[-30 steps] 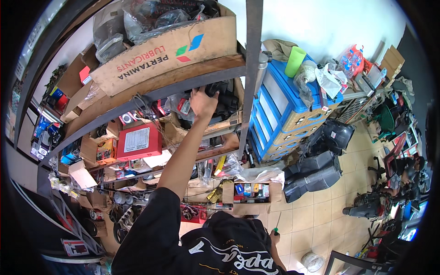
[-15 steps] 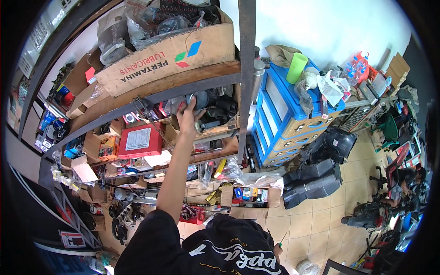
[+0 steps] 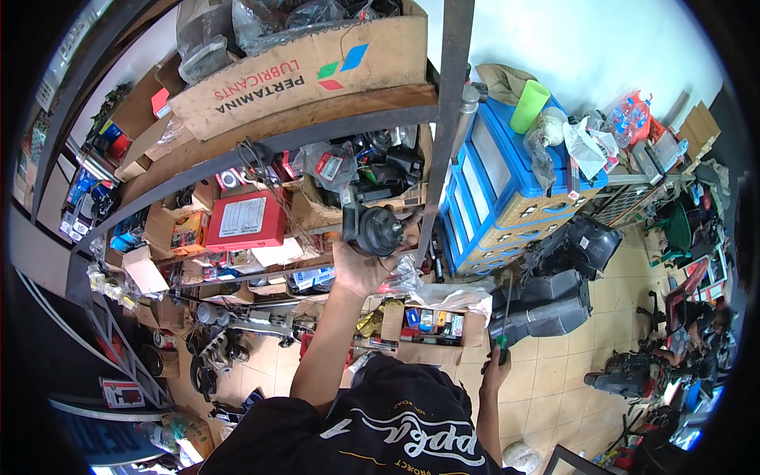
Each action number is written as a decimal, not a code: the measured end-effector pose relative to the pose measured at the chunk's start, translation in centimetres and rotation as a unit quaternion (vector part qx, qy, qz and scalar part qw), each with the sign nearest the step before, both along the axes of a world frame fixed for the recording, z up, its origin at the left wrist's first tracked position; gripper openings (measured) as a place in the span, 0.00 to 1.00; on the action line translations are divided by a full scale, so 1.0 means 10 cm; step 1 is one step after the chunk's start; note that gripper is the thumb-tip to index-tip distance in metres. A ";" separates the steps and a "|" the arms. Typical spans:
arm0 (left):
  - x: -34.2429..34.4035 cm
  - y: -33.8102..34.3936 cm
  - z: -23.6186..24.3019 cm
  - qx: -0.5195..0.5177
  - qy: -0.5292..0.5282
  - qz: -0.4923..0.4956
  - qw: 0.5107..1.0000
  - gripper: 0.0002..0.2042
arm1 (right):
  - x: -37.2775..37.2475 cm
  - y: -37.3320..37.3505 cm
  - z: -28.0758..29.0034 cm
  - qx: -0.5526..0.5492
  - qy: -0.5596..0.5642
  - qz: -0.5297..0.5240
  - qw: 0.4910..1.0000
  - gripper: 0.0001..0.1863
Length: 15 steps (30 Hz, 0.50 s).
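My left hand [image 3: 358,267] is raised in front of the metal shelf, its fingers wrapped round a black disc-shaped part [image 3: 378,231] with a small metal stud at its centre and a bracket-like piece on its left side. Just behind it, on the shelf, a carton [image 3: 324,212] holds several black parts and a clear plastic bag [image 3: 328,165]. Lower at the right, my right hand [image 3: 495,370] grips a screwdriver [image 3: 501,342] by its green and black handle. The long shaft points up, away from me.
A red box [image 3: 247,220] lies left on the same shelf, below a big cardboard box [image 3: 317,75]. To the right stands a blue drawer cabinet [image 3: 467,190], with black plastic panels [image 3: 546,305] on the tiled floor. An open carton of small boxes [image 3: 431,353] sits below the shelf.
My left hand has come out of the shelf carton, drawing the black part down and toward me. My right hand has risen into fuller view with the screwdriver.
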<state>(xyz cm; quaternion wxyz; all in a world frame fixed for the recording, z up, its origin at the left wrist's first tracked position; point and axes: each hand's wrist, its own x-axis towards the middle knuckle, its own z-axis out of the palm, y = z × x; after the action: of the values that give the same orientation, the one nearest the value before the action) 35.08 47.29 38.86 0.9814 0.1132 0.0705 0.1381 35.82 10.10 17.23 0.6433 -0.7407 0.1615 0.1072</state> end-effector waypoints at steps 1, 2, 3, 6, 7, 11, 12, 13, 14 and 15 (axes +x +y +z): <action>0.00 0.00 -0.04 -0.004 0.003 0.000 1.000 0.30 | 0.02 0.09 0.19 -0.004 0.003 0.000 1.000 0.16; -0.02 0.01 -0.09 -0.006 0.021 0.015 1.000 0.30 | 0.03 0.18 0.38 0.041 -0.013 0.038 0.998 0.16; -0.01 0.02 -0.12 -0.006 0.039 0.028 0.999 0.30 | 0.03 0.25 0.55 0.088 -0.030 0.073 0.993 0.16; -0.05 0.05 -0.04 -0.023 -0.007 -0.021 1.000 0.28 | -0.04 0.40 1.07 0.283 0.016 0.141 0.949 0.21; -0.06 0.06 -0.03 -0.021 -0.051 -0.062 0.997 0.28 | -0.09 0.42 1.20 0.282 0.018 0.141 0.949 0.21; -0.11 -0.01 0.17 -0.078 -0.162 -0.125 0.976 0.24 | -0.20 0.43 1.55 0.345 0.024 0.248 0.905 0.30; -0.12 -0.04 0.19 -0.079 -0.161 -0.126 0.976 0.24 | -0.21 0.42 1.61 0.337 0.021 0.279 0.899 0.32; -0.12 -0.06 0.21 -0.086 -0.143 -0.116 0.979 0.24 | -0.23 0.40 1.64 0.328 0.019 0.310 0.892 0.33; -0.13 -0.09 0.24 -0.092 -0.125 -0.105 0.982 0.25 | -0.24 0.39 1.65 0.321 0.010 0.309 0.895 0.34; -0.14 -0.12 0.30 -0.093 -0.124 -0.104 0.982 0.25 | -0.24 0.38 1.67 0.320 0.011 0.309 0.895 0.34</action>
<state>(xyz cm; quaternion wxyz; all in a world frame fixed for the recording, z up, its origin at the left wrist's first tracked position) 33.63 46.05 41.82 0.9978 0.0100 -0.0516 0.0412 33.38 13.89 33.93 0.7784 -0.5058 -0.1113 0.3548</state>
